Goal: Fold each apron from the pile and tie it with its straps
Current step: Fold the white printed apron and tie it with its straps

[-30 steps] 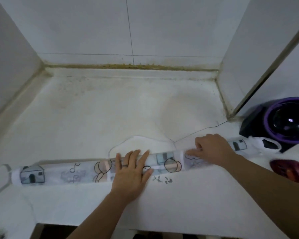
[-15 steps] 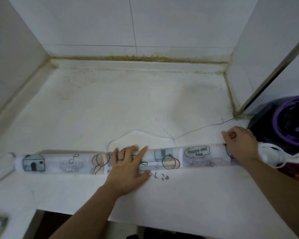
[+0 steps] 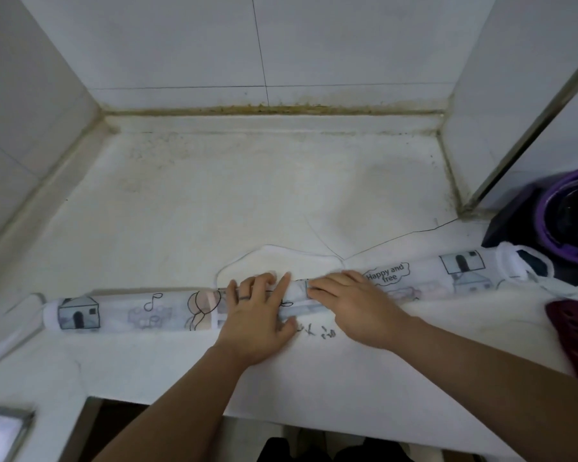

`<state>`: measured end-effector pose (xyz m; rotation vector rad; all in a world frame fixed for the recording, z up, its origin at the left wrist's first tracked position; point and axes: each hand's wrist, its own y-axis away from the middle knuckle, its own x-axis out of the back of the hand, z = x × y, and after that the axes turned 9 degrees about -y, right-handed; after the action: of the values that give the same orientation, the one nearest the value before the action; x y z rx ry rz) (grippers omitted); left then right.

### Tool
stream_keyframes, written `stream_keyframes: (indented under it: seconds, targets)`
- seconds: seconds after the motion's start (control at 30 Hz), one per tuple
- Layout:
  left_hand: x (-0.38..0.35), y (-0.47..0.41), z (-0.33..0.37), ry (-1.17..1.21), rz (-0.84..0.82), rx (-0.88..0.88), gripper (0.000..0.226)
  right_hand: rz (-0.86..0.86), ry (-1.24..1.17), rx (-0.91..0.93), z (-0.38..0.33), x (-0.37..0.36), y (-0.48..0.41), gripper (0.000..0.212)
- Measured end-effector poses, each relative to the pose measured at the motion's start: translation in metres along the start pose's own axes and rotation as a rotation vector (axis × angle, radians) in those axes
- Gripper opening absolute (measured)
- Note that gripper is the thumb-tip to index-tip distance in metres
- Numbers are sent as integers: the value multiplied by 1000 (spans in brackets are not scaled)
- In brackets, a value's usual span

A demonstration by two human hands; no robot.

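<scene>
Presently, item one: apron (image 3: 141, 311), a printed translucent sheet folded into a long narrow band. It lies flat along the near edge of the desk (image 3: 247, 201), running almost from the desk's left side to its right.

Item two: left hand (image 3: 257, 315), palm down on the band's middle, fingers straight and spread, a ring on one finger.

Item three: right hand (image 3: 351, 305), palm down just beside the left, fingers straight and close together, tips touching the left index finger. Neither hand pinches anything.

Item four: white strap loop (image 3: 511, 261) at the band's right end, resting against a dark purple-rimmed appliance (image 3: 568, 215) at the desk's right edge.

Item five: dark red object (image 3: 574, 331) near the front right corner, kind unclear.

Status, judged: lengthwise folding done; shortening the band and tying not yet done.

Hazards, judged:
- The slick film may spring open or slide once pressure lifts from the middle, since both ends lie unweighted.
- The loop may snag on the appliance when the right end is drawn in.
- An off-square fold would leave the bundle lopsided and the straps too short to knot.
</scene>
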<state>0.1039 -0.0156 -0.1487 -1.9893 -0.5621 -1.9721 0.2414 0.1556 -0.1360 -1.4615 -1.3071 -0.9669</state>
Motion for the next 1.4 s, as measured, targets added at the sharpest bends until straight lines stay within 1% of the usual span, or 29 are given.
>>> stream_keyframes:
  seconds: [0.1, 0.13, 0.2, 0.23, 0.27, 0.33, 0.4, 0.43, 0.47, 0.57, 0.6, 0.63, 0.67, 0.7, 0.73, 0.77, 0.8, 0.83, 0.9, 0.93, 1.0, 1.03, 1.1, 1.13, 1.2, 1.3, 1.4]
  targets:
    - [11, -5, 3, -13, -99, 18, 87, -25, 49, -1, 3, -1, -11, 50]
    - [14, -7, 4, -27, -108, 41, 86, -22, 58, -11, 4, -1, -15, 47]
    - [16, -12, 8, -67, -61, 90, 71, -15, 72, -49, 6, 0, -23, 42]
    - [17, -13, 9, -91, -86, 108, 64, -30, 86, -76, 2, 4, -27, 39]
    - [17, -14, 8, -98, -110, 125, 60, -66, 86, -99, -2, 7, -31, 40]
    - [22, -15, 5, -85, -136, 129, 60, -166, 40, -152, -6, 18, -38, 49]
    - [32, -14, 3, -67, -148, 99, 59, -262, -37, -248, -7, 32, -39, 49]
    - [40, -14, 3, -6, -153, 99, 58, -277, -76, -290, -10, 41, -40, 49]
    - [51, -14, 4, 110, -124, 107, 56, -268, -108, -318, -13, 54, -43, 48]
    - [102, -30, 4, 607, 30, 218, 44, -174, -229, -368, -21, 103, -63, 38]
    - [125, -37, 3, 698, 68, 226, 42, -144, -242, -379, -25, 124, -71, 35]
    - [148, -45, 1, 725, 89, 209, 42, -124, -245, -396, -29, 148, -79, 33]
    - [173, -52, -2, 701, 108, 173, 44, -95, -242, -403, -33, 174, -85, 32]
    - [195, -58, -7, 629, 123, 129, 45, -75, -236, -406, -38, 199, -89, 33]
    - [216, -63, -11, 528, 123, 82, 44, -80, -219, -409, -42, 221, -91, 33]
    - [236, -67, -14, 431, 114, 29, 37, -98, -188, -419, -47, 241, -92, 31]
    - [258, -70, -16, 371, 84, -9, 25, -112, -148, -430, -51, 262, -93, 28]
    - [275, -71, -17, 341, 45, -43, 19, -143, -113, -437, -55, 275, -94, 24]
    - [318, -66, -18, 263, -21, -91, 32, -225, -42, -440, -67, 308, -94, 17]
    - [336, -62, -17, 202, -83, -118, 33, -272, -23, -443, -71, 321, -94, 17]
    - [365, -53, -15, 64, -227, -198, 26, -355, -24, -444, -82, 345, -90, 22]
    - [371, -49, -13, 44, -294, -239, 20, -402, -66, -448, -82, 349, -88, 24]
    - [385, -38, -8, 90, -418, -314, 8, -524, -225, -463, -88, 358, -81, 29]
    - [388, -35, -7, 122, -487, -347, 7, -593, -307, -456, -88, 361, -78, 29]
    - [394, -29, -3, 162, -566, -412, 17, -689, -404, -415, -90, 365, -71, 26]
    - [400, -23, -2, 250, -620, -478, 25, -739, -505, -359, -90, 371, -63, 25]
    - [401, -17, -6, 429, -694, -529, 28, -725, -617, -333, -86, 378, -54, 21]
